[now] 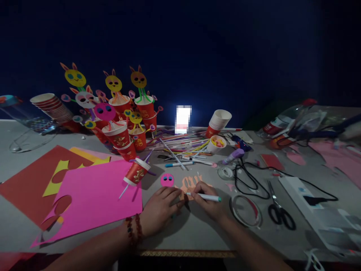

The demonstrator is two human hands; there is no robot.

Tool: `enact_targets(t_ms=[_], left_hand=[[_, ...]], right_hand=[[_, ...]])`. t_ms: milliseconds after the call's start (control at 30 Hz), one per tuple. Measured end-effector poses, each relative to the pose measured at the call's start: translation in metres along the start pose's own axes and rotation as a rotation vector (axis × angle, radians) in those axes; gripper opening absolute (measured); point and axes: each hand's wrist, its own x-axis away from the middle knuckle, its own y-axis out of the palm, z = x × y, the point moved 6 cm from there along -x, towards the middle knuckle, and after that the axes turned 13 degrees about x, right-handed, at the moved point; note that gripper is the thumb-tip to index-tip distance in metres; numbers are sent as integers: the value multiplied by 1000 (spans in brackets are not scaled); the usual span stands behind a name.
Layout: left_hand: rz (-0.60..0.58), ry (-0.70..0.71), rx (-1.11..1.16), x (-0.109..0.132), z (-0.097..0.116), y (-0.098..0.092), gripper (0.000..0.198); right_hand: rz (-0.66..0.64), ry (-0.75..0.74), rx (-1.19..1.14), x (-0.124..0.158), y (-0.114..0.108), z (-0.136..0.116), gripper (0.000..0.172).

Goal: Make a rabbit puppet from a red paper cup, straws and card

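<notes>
My right hand (pixel 207 197) is closed round a white marker with a green end (pixel 211 197). The marker's tip points left, down at a cut piece of peach-coloured paper (pixel 192 185) on the table. My left hand (pixel 162 207) lies palm down at the left edge of that paper, fingers stretched out and fingertips touching it. Just above the left hand rests a pink paper disc with two blue eyes (pixel 167 180). A red paper cup (pixel 137 172) lies tilted on the pink sheet (pixel 101 195), purple stems sticking out.
Cups with paper rabbit faces (pixel 113 82) crowd the back left. Pipe cleaners and pens (pixel 186 146) lie behind my hands, near a lit, pixelated rectangle (pixel 182 119). On the right are a tape roll (pixel 245 210), scissors (pixel 278 210), a black cable (pixel 254 194) and a white power strip (pixel 299 203).
</notes>
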Motion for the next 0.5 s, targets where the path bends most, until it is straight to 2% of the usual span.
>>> enact_targets(t_ms=[200, 500], left_hand=[[6, -8, 11, -2, 1, -2, 41], [-15, -13, 67, -3, -2, -3, 43]], right_hand=[[-43, -7, 8, 0, 1, -6, 18], [-52, 9, 15, -1, 2, -2, 13]])
